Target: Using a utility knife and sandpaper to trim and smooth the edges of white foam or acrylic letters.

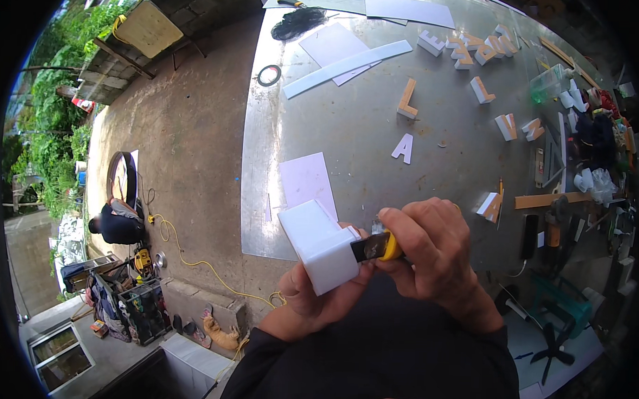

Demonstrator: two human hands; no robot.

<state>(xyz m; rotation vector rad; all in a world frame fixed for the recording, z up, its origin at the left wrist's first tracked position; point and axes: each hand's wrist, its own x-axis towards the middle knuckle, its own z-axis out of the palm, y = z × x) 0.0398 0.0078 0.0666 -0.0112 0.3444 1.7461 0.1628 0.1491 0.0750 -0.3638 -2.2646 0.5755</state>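
My left hand grips a thick white letter-shaped block from below. The block's two arms meet at a right angle, and it is held tilted above the table's near edge. In my right hand is a yellow-and-black utility knife, its dark blade pointing left against the block's right end. Whether the blade is cutting in cannot be made out. Just beyond the block, a pale sheet lies on the metal table. A flat white letter cutout lies farther off.
Several letter blocks with brown faces stand across the table. A tape roll sits near its left edge, and a green bottle and tools crowd the right. Left, a person bends over a round frame; a dog lies below.
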